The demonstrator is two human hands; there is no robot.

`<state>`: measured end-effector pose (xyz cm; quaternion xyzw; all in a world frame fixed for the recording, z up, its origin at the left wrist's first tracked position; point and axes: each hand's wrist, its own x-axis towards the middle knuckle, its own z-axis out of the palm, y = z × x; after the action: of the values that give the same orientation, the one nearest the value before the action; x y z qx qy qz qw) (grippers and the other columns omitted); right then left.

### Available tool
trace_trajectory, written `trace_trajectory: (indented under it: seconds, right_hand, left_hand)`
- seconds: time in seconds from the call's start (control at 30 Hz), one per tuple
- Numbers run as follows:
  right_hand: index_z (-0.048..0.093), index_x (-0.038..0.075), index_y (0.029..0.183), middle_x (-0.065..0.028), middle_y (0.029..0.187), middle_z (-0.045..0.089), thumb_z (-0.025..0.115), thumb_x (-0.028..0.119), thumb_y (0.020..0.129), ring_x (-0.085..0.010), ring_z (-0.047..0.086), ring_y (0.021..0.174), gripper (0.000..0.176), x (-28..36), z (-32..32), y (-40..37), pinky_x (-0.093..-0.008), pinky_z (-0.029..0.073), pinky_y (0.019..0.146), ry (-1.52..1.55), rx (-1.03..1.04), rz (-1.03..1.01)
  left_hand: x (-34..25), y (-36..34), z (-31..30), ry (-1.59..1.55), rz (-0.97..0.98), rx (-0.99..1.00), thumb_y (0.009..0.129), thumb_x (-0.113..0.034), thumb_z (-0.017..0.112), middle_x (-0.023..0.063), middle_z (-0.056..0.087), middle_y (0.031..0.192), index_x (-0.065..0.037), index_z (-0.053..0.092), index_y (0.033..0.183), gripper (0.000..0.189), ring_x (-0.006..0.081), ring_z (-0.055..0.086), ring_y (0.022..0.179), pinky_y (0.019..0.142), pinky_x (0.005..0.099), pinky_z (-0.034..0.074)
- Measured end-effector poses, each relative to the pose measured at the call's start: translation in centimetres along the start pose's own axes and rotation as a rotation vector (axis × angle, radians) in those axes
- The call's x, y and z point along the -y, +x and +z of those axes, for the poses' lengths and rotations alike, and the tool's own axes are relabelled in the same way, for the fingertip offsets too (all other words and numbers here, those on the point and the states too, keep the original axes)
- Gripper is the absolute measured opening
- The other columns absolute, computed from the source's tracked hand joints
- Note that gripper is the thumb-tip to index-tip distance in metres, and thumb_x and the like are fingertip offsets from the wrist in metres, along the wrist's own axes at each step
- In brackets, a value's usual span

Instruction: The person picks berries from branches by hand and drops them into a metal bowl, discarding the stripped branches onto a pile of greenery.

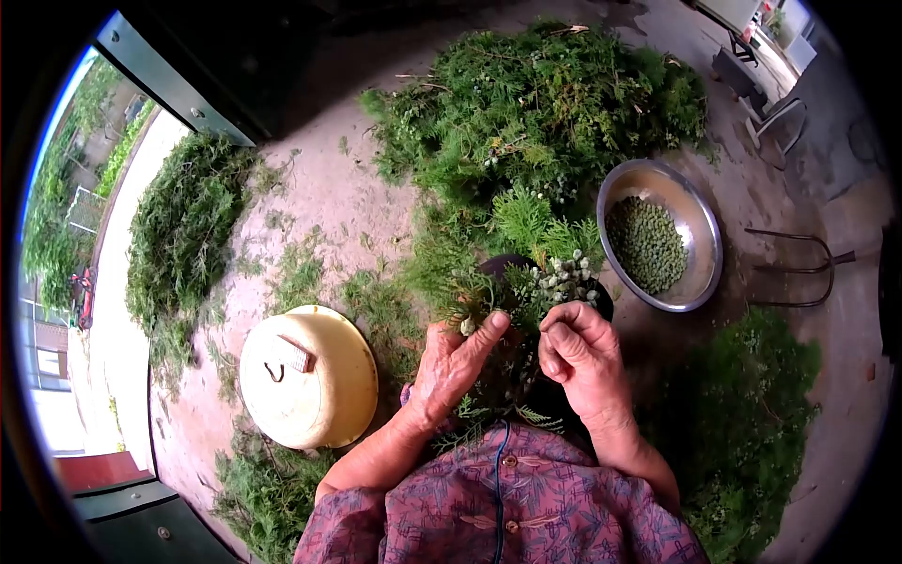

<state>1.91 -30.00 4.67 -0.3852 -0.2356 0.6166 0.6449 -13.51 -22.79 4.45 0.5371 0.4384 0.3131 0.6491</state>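
Observation:
My left hand (449,371) is closed, pinching a green conifer sprig (468,293) between thumb and fingers. A pale round cone (467,326) shows at its fingertips. Close by on the right, my right hand (584,365) has its fingers curled and pressed together; whatever they hold, if anything, is hidden. Just beyond the right hand lies a conifer branch with a cluster of pale green cones (568,277). More greenery rests in my lap, partly covered by my hands. A metal bowl (703,249) to the right holds many small green cones (646,244).
Ahead is a large heap of cut conifer branches (545,103). Other piles lie at the far left (183,226) and near right (752,432). An upturned cream basin (310,395) with a small block and hook on it sits left. A pronged metal tool (822,268) lies right.

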Motion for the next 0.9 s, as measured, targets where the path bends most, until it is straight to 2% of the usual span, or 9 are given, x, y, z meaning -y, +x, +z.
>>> trace_trajectory:
  seconds: [0.07,0.13,0.17,0.27,0.3,0.43,0.77,0.87,0.9]
  right_hand:
    - [0.060,0.002,0.091,0.0011,0.067,0.054,0.065,0.009,0.083,-0.0047,0.045,0.055,0.011,0.6,1.5,-0.3,-0.0180,0.037,0.049,-0.408,-0.069,-0.122]
    - [0.059,0.002,0.091,-0.0003,0.070,0.055,0.069,0.009,0.079,-0.0062,0.047,0.057,0.017,0.1,1.9,0.4,-0.0205,0.040,0.052,-0.804,-0.048,-0.487]
    - [0.059,0.002,0.090,-0.0010,0.072,0.055,0.072,0.011,0.075,-0.0076,0.048,0.059,0.021,0.1,2.3,0.4,-0.0226,0.042,0.053,-0.846,-0.096,-0.498]
    - [0.059,0.002,0.090,-0.0029,0.070,0.055,0.077,0.018,0.071,-0.0102,0.048,0.057,0.031,-0.1,2.6,0.7,-0.0245,0.043,0.052,-0.934,-0.140,-0.478]
    - [0.058,0.001,0.089,-0.0041,0.070,0.056,0.078,0.020,0.068,-0.0114,0.050,0.057,0.035,-0.3,2.5,0.9,-0.0252,0.043,0.051,-0.944,-0.146,-0.491]
    - [0.058,0.000,0.088,-0.0056,0.075,0.059,0.079,0.016,0.067,-0.0118,0.053,0.060,0.034,-0.2,1.8,1.2,-0.0252,0.044,0.053,-0.955,-0.146,-0.455]
    - [0.058,-0.002,0.097,-0.0040,0.081,0.063,0.064,0.008,0.082,-0.0069,0.055,0.072,0.019,0.8,-0.2,1.0,-0.0236,0.046,0.061,-0.693,-0.138,-0.184]
    - [0.057,-0.003,0.102,-0.0042,0.085,0.064,0.061,0.008,0.084,-0.0063,0.056,0.073,0.022,0.8,-1.0,0.9,-0.0242,0.047,0.062,-0.677,-0.131,-0.176]
    - [0.057,-0.002,0.104,-0.0043,0.085,0.064,0.060,0.008,0.084,-0.0054,0.055,0.074,0.023,0.9,-1.1,0.8,-0.0235,0.046,0.062,-0.696,-0.139,-0.171]
  left_hand:
    - [-0.2,0.3,0.4,0.149,0.062,-0.024,0.088,-0.019,0.060,0.0025,0.061,0.074,0.000,0.059,0.095,0.020,0.0081,0.048,0.066,0.059,0.0272,0.043]
    - [-0.8,0.6,0.9,0.356,0.177,-0.040,0.089,-0.018,0.059,0.0035,0.059,0.068,0.000,0.060,0.090,0.018,0.0068,0.049,0.065,0.055,0.0269,0.041]
    - [0.0,0.9,0.9,0.425,0.245,-0.015,0.087,-0.015,0.057,0.0159,0.058,0.069,-0.001,0.055,0.093,0.015,0.0240,0.054,0.057,0.056,0.0345,0.045]
    - [0.5,1.1,1.1,0.535,0.426,0.042,0.080,-0.011,0.060,0.0182,0.059,0.071,0.000,0.052,0.095,0.020,0.0340,0.060,0.062,0.056,0.0387,0.047]
    - [0.6,1.3,1.1,0.586,0.453,0.046,0.073,-0.008,0.061,0.0203,0.060,0.072,0.003,0.050,0.104,0.034,0.0369,0.061,0.070,0.057,0.0406,0.048]
    - [0.0,1.0,1.8,0.741,0.412,0.018,0.070,-0.004,0.060,0.0230,0.059,0.074,0.012,0.046,0.115,0.050,0.0373,0.061,0.067,0.055,0.0406,0.049]
    - [-0.6,1.3,2.2,0.713,0.417,0.105,0.080,-0.005,0.056,0.0260,0.060,0.084,0.009,0.046,0.116,0.040,0.0397,0.060,0.076,0.062,0.0434,0.049]
    - [0.0,1.5,2.0,0.628,0.549,0.144,0.083,-0.010,0.060,0.0261,0.061,0.082,0.009,0.047,0.116,0.040,0.0389,0.062,0.077,0.064,0.0391,0.049]
    - [0.1,1.5,2.1,0.569,0.585,0.128,0.085,-0.013,0.060,0.0227,0.062,0.080,0.007,0.052,0.113,0.035,0.0338,0.064,0.074,0.062,0.0357,0.049]
